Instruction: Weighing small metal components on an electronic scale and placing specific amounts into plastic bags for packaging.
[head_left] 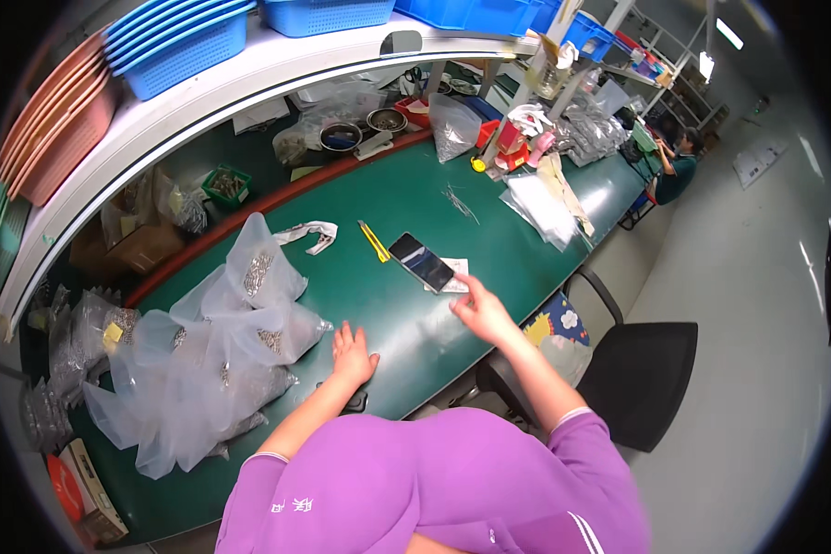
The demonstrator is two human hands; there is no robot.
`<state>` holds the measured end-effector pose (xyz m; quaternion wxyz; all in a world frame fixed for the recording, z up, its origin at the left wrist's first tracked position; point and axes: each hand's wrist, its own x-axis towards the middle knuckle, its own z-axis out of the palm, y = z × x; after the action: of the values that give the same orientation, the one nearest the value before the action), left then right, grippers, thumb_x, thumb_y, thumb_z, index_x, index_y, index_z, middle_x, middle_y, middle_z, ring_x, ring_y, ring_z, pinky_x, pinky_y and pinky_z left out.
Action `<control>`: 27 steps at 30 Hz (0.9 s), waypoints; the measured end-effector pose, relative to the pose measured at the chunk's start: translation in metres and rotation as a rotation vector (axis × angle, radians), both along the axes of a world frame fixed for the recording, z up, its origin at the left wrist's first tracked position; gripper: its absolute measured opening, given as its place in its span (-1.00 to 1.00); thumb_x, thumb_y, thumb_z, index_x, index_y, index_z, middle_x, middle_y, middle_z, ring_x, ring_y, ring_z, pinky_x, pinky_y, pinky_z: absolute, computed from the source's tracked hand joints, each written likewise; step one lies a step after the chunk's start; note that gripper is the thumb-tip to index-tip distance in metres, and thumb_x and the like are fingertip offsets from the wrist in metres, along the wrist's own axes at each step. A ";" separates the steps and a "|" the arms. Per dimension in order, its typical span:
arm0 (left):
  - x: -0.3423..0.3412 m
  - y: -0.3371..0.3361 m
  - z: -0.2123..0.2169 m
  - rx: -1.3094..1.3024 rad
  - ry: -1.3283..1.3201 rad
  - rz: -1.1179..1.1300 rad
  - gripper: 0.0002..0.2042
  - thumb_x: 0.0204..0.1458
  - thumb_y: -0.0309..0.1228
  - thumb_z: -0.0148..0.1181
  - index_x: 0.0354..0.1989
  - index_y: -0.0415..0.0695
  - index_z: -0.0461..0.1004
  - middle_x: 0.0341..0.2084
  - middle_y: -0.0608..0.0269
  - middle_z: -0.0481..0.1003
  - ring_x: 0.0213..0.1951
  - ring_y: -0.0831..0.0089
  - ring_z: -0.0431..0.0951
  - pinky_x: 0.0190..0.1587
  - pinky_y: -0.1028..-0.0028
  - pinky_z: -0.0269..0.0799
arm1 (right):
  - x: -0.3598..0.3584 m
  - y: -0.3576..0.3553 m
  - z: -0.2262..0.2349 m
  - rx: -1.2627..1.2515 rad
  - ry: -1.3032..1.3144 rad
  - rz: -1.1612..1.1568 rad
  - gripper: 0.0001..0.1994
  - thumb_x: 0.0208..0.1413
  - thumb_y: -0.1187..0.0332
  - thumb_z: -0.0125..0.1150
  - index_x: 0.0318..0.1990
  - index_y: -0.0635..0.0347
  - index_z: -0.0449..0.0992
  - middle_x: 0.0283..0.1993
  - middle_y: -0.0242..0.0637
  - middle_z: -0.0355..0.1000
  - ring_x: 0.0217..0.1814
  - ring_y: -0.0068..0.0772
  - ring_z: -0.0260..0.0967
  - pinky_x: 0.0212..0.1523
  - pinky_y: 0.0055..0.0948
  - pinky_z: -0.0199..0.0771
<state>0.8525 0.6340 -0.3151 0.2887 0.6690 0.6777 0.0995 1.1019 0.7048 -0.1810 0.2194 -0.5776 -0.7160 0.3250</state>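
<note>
My left hand [353, 358] lies on the green tabletop [392, 328] with its fingers spread, holding nothing. Just left of it are several clear plastic bags [203, 355] with small metal parts inside. Close to the lower right corner of a dark smartphone [421, 261] is my right hand [482, 310], its thumb and forefinger apart. Whether a fingertip touches the phone or the slip of paper [458, 273] partly under it, I cannot tell. A yellow utility knife [374, 241] lies left of the phone. Beside my left wrist sits a small black object [355, 403], partly hidden.
Blue baskets [180, 51] and pink baskets [60, 125] stack on the shelf above. A crumpled white strip [312, 234] and thin wires [460, 203] lie farther back. White plastic sheets [540, 208] rest at right. A black chair [639, 383] stands beside me; another person [679, 166] sits far right.
</note>
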 end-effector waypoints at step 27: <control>0.037 0.043 -0.018 -0.224 0.441 0.140 0.10 -0.37 0.24 0.16 0.24 -0.29 -0.18 0.24 -0.28 -0.38 0.25 -0.23 -0.46 0.20 -0.12 -0.53 | 0.006 0.514 -0.083 0.634 -0.006 -0.350 -0.74 0.07 0.18 -0.02 -0.49 0.18 0.32 -0.50 -0.02 0.35 -0.41 0.13 0.30 -0.41 -0.05 0.26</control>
<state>0.8899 0.6770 -0.3329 0.1987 0.5900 0.7755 -0.1046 1.1081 1.2186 -0.2644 0.4379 -0.5955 -0.6722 0.0428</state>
